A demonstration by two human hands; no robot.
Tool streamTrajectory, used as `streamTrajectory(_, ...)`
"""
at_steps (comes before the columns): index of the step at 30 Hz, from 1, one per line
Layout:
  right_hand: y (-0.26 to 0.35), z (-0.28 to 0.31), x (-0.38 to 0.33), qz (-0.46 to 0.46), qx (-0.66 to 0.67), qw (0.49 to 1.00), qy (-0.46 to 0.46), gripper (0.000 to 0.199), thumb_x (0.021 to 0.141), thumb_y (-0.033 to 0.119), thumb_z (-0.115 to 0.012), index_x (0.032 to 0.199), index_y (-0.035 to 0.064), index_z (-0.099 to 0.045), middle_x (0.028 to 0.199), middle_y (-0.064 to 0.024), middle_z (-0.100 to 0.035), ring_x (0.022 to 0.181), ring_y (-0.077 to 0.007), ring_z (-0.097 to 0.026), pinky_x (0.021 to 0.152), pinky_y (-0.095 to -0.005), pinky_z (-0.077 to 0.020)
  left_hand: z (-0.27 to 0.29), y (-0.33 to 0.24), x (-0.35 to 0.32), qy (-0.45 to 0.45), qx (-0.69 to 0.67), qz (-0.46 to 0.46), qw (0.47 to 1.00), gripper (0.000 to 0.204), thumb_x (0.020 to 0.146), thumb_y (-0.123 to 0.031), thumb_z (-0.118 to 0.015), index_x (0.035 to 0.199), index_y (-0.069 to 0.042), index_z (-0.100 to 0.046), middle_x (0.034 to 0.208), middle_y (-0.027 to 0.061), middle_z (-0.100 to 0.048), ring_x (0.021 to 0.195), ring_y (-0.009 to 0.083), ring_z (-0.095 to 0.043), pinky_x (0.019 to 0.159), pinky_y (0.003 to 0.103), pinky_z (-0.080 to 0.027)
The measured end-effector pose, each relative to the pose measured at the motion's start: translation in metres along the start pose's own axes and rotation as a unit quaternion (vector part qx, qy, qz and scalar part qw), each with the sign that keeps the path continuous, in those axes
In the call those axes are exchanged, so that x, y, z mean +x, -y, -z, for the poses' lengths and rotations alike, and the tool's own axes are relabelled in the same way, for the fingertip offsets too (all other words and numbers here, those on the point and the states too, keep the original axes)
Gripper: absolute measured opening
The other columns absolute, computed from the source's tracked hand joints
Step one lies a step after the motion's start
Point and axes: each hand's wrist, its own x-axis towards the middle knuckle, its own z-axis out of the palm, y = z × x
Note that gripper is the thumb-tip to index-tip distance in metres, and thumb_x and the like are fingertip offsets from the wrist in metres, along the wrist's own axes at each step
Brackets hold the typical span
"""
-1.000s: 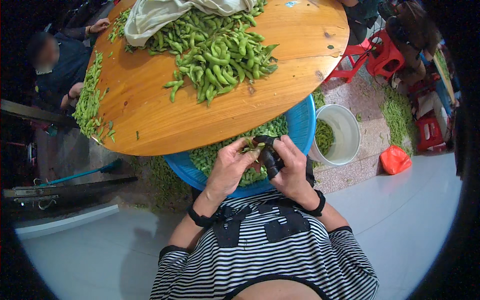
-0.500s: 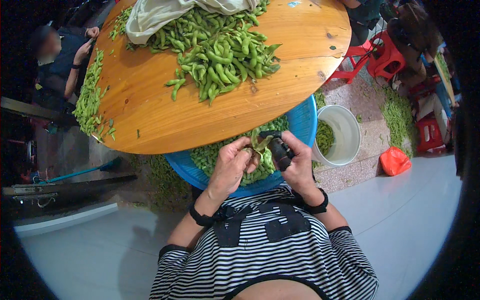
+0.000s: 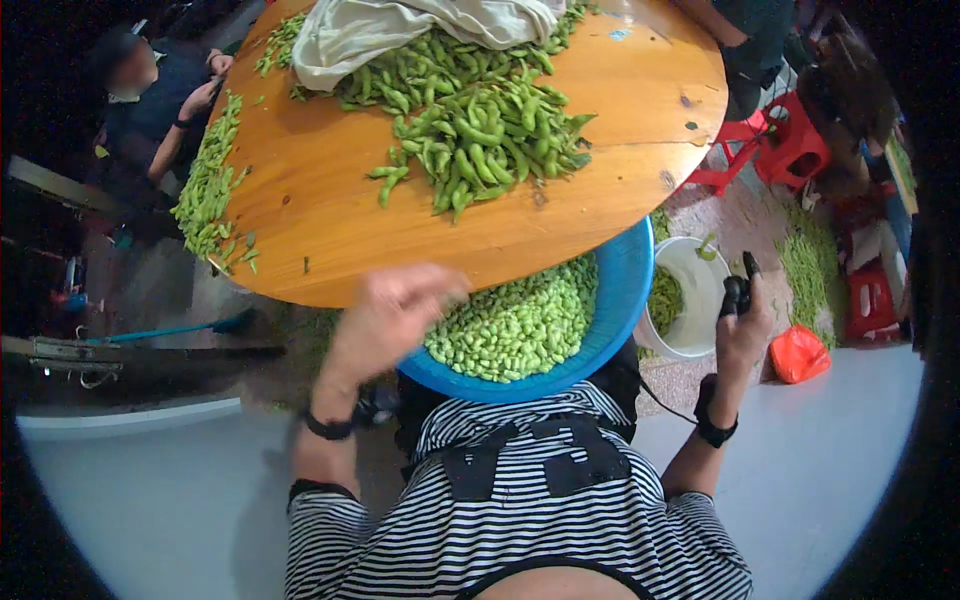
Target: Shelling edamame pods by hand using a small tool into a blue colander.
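My left hand [image 3: 390, 325] is smeared by motion over the table's near edge and the left side of the blue basin [image 3: 630, 310]; its fingers are too blurred to read. Shelled green soybeans [image 3: 520, 330] fill the basin in front of me. To the right of the white bucket [image 3: 703, 300], my right hand [image 3: 742, 325] is open, its fingers apart and wrapped in black; nothing shows in it. An empty-looking green pod [image 3: 707, 248] is at the bucket's far rim, apart from the hand. Pod shells [image 3: 665, 302] lie inside the bucket.
A heap of soybean pods [image 3: 490, 140] lies on the round wooden table [image 3: 330, 200], partly under a pale cloth [image 3: 370, 40]. More pods [image 3: 210, 190] line its left edge, near another person. Red stools [image 3: 790, 145], a red bag [image 3: 799, 354] and scattered shells [image 3: 808, 265] are at right.
My hands have parted: the left moved left, the right moved right towards the bucket. The pod they worked on has left them; a pod now shows by the bucket's rim.
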Motion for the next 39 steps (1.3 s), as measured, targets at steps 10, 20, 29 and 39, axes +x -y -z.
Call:
streamTrajectory(10,0.017,-0.021,-0.013,0.029,0.042,0.998,0.047,0.056,0.066,-0.013,-0.045,0.120,-0.0045,-0.057,0.091,-0.0166,-0.066,0.087,-0.0184,-0.063,0.078,-0.0307,-0.0488,0.058,0.054,0.069,-0.188,0.359,-0.100,0.909,0.016,0.083,-0.010,-0.065,0.094,0.002,-0.066,0.085,0.0130,-0.064,0.077,0.0237,-0.062,0.068,0.034,-0.049)
streamTrajectory(20,0.107,-0.043,-0.041,0.092,0.373,0.872,0.302,0.030,0.086,0.003,-0.059,0.115,0.0006,-0.064,0.078,-0.0012,-0.059,0.068,-0.0033,-0.051,0.058,-0.0195,-0.0379,-0.029,-0.006,0.002,-0.039,-0.303,0.116,0.945,0.012,0.090,-0.010,-0.064,0.098,-0.001,-0.063,0.075,0.0054,-0.064,0.052,0.0067,-0.054,0.044,0.020,-0.038)
streamTrajectory(29,0.133,-0.041,-0.046,-0.051,0.458,0.769,0.443,0.024,0.081,0.002,-0.063,0.104,-0.0027,-0.062,0.077,-0.0007,-0.050,0.065,-0.0048,-0.045,0.054,-0.0229,-0.0371,-0.095,-0.005,-0.009,-0.075,-0.302,0.084,0.947,0.011,0.091,-0.011,-0.065,0.094,-0.001,-0.062,0.072,-0.0007,-0.059,0.057,0.0050,-0.052,0.050,0.018,-0.040)
streamTrajectory(39,0.119,-0.058,-0.050,0.126,0.421,0.840,0.319,0.015,0.080,-0.001,-0.062,0.094,-0.0035,-0.061,0.071,0.0007,-0.049,0.058,-0.0080,-0.047,0.051,-0.0234,-0.0357,-0.105,0.006,-0.007,-0.047,-0.294,0.091,0.950,0.015,0.091,-0.013,-0.065,0.096,0.001,-0.061,0.072,0.0035,-0.059,0.057,0.0079,-0.054,0.049,0.020,-0.042)
